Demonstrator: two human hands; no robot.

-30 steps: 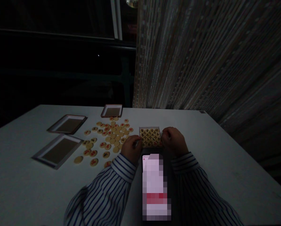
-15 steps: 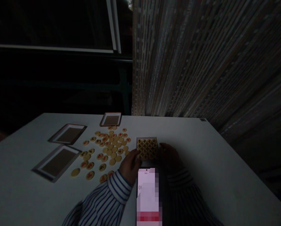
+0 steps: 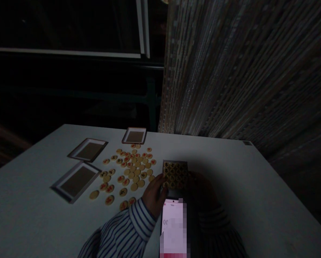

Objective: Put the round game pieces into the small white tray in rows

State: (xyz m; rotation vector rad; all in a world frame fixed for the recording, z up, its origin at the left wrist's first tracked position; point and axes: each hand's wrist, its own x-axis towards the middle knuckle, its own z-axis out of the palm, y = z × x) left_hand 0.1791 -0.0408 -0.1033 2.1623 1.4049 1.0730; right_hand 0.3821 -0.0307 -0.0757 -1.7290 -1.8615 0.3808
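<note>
A small shallow box (image 3: 175, 161) sits in front of me, filled with rows of round Chinese chess pieces (image 3: 175, 176) that bear black characters. My left hand (image 3: 154, 195) holds its left side, with thumb and fingers closed at the near left corner. My right hand (image 3: 203, 190) lies along the right side in deep shadow, fingers curled against the box. Left of the box, many loose Chinese chess pieces (image 3: 135, 171) are scattered, some showing red or black characters and others plain faces up. Close below the box a lit phone (image 3: 175, 225) shows a partly blurred screen.
Three shallow box parts stand on the white table (image 3: 230, 200): a near-left one (image 3: 58, 187), a left one (image 3: 74, 156) and a far one (image 3: 125, 141). A string curtain (image 3: 208, 71) hangs behind the table's far edge. The room is dim.
The view has shifted, so the table appears further right. My right hand now lies closer against the box's right side. My left hand keeps its hold.
</note>
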